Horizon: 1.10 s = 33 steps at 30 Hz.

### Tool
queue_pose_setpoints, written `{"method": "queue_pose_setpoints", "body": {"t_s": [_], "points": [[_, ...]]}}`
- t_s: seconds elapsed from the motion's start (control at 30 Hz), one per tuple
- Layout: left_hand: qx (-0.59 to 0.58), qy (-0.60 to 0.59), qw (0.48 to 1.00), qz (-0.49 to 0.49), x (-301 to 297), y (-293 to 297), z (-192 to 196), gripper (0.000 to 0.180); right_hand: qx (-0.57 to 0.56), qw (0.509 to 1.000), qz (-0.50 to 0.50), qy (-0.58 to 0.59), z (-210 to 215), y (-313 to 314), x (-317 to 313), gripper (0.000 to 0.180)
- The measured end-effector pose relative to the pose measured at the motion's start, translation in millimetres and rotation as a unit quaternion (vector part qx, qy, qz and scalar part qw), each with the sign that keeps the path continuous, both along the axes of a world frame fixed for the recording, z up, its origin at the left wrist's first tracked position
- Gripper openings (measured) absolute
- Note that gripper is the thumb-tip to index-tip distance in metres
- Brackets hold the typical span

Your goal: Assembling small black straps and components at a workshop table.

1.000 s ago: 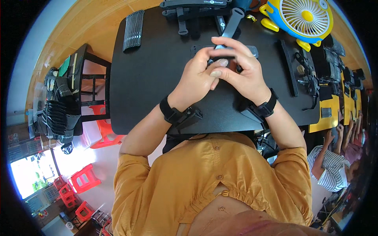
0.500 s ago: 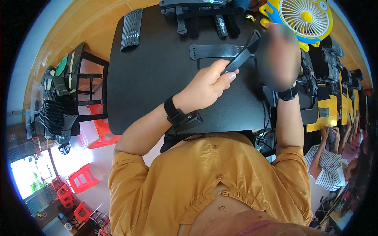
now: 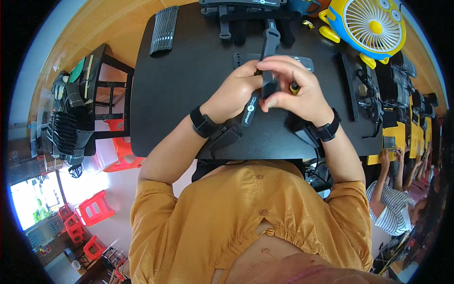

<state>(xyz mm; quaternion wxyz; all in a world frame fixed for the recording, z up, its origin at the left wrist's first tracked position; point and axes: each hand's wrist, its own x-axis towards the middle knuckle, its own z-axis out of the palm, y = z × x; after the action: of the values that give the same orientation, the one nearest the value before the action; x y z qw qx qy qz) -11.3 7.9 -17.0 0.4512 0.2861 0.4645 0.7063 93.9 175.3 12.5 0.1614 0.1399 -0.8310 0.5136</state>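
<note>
My left hand (image 3: 236, 90) is closed around a black strap (image 3: 270, 45). The strap's holed end sticks up past my fingers, and a printed piece hangs below them. My right hand (image 3: 302, 90) meets it from the other side, fingers and thumb curled around the strap's blurred middle part. A small yellow-and-black object (image 3: 294, 88) shows inside the right hand; its kind is unclear. Behind the hands, another flat strap (image 3: 243, 58) lies on the dark table (image 3: 179, 104), partly covered by them.
A row of stacked straps (image 3: 164, 31) lies at the far left, more straps (image 3: 255, 15) at the far middle. A yellow-and-blue fan (image 3: 373, 31) stands far right, near a long dark bar (image 3: 348, 87). Red stools (image 3: 94, 208) stand left; a person in stripes (image 3: 390, 208) sits right.
My right hand has come from the far right, near the fan, to the left hand and closed on the strap. The strap has swung more upright and moved left.
</note>
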Motion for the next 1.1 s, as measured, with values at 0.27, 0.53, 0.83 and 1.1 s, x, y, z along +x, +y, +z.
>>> {"method": "queue_pose_setpoints", "body": {"t_s": [0.27, 0.53, 0.83, 1.1], "points": [[-0.01, -0.072, 0.997, -0.033, 1.1, -0.8, 16.8, 0.01, -0.102, 0.995, -0.003, 0.019, -2.0, -5.8, -4.7, 0.02], [-0.123, -0.082, 0.978, -0.147, 12.1, -12.9, 34.9, 0.021, -0.554, 0.821, -0.125, 0.06, 9.0, 102.1, 5.3, 0.019], [-0.073, 0.091, 0.992, 0.037, 9.2, -9.1, 58.3, 0.03, -0.325, 0.941, -0.086, -0.041, 23.2, 32.0, 41.0, 0.024], [-0.246, 0.188, 0.943, -0.12, 7.8, -20.9, 54.4, 0.022, -0.308, 0.945, 0.055, -0.099, 7.2, 24.4, 58.5, 0.045]]}}
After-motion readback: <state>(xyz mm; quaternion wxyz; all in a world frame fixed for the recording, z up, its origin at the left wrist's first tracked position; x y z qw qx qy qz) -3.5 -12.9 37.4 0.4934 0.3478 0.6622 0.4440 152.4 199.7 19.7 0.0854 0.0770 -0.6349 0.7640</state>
